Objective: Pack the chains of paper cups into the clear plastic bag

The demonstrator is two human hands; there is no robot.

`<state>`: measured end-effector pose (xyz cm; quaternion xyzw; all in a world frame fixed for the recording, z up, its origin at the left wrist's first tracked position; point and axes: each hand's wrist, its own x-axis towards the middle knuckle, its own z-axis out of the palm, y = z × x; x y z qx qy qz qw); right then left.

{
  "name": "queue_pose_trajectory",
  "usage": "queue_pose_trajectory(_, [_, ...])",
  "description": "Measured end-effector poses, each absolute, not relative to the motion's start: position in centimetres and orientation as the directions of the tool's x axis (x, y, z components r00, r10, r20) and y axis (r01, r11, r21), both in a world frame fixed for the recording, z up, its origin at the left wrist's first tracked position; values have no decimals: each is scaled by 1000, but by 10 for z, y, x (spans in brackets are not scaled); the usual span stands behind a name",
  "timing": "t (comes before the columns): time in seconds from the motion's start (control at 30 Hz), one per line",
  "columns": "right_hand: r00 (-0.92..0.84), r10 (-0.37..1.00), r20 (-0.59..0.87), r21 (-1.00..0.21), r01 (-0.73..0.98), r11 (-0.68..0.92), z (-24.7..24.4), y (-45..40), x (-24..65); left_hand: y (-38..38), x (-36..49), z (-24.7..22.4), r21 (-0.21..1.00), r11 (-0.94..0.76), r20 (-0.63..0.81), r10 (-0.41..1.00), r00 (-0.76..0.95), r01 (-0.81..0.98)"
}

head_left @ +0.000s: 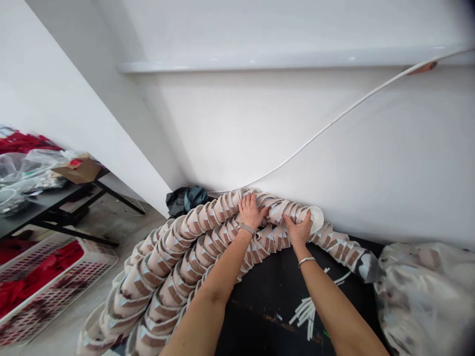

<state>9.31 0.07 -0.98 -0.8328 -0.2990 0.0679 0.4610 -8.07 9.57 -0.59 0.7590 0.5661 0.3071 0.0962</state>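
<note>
Long rows of nested beige and brown cup-like pieces lie stacked along the wall on a black table. My left hand rests on the top row with its fingers spread. Further right, my right hand is around the same row near its end, thumb and fingers apart on either side. A pale round piece forms the end of that row, just beyond my right hand. Another row extends right beneath it.
White strips are scattered on the black table. A filled plastic bag stands at the right, dark bags by the wall. On the left are a side table and a basket of red pieces. A white cable crosses the wall.
</note>
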Motion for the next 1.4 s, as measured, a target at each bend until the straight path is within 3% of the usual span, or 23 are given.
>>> queue_pose_trajectory(0.13, [811,564,155,-805,435,-403,-11,1,96,101,-93,2,499,-296,387,917,96,814])
queue_pose_trajectory(0.27, [806,568,165,-798,448,-404,-12,0,97,109,-94,3,546,-157,292,956,-11,823])
queue_pose_trajectory(0.87, [806,572,153,-789,448,-420,-8,-2,98,98,-106,14,456,-221,253,961,112,862])
queue_pose_trajectory(1.17, [792,582,185,-777,480,-406,-4,-3,97,104,-112,25,515,-138,138,987,77,846])
queue_pose_trajectory(1.4, [791,589,165,-770,476,-424,-8,-3,101,105,-129,32,479,-197,274,959,68,855])
